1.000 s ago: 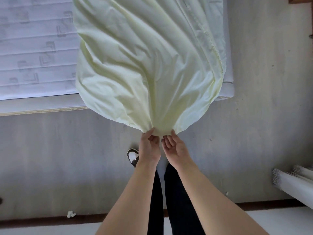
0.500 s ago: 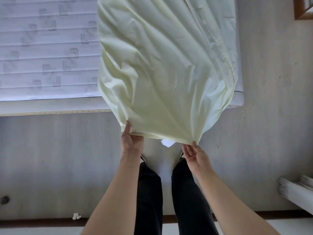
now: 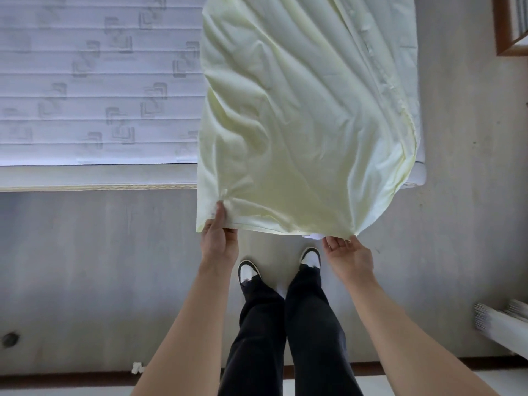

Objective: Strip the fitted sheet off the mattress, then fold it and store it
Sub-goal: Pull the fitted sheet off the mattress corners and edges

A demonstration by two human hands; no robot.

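Now, sheet: the pale yellow fitted sheet [image 3: 303,124] is off most of the mattress [image 3: 94,81]; it lies bunched over the right part of the bed, and its near edge hangs past the bed's foot, held up in front of your legs.
Near edge: it runs between your two hands with a slack dip toward the right end, where a small white bit of cloth shows below the hem.
Left hand: your left hand [image 3: 218,241] pinches the left corner, thumb on top of the cloth and fingers underneath, with gathers radiating from the grip.
Right hand: your right hand [image 3: 347,252] is palm-up with fingers loosely curled at the right corner; the fingertips touch the hem, but I cannot tell whether they truly grip it.
Step in hand: by my reading, you are spreading the edge to find both corners before folding.
Do it well: secure the right corner firmly, then draw the hands apart until the hem is taut and level.
Risk: the far part probably drags on the mattress, so lift and step back rather than tug.
Floor: the grey floor [image 3: 85,267] carries a scrap of white debris [image 3: 137,368]; keep the hem off it.
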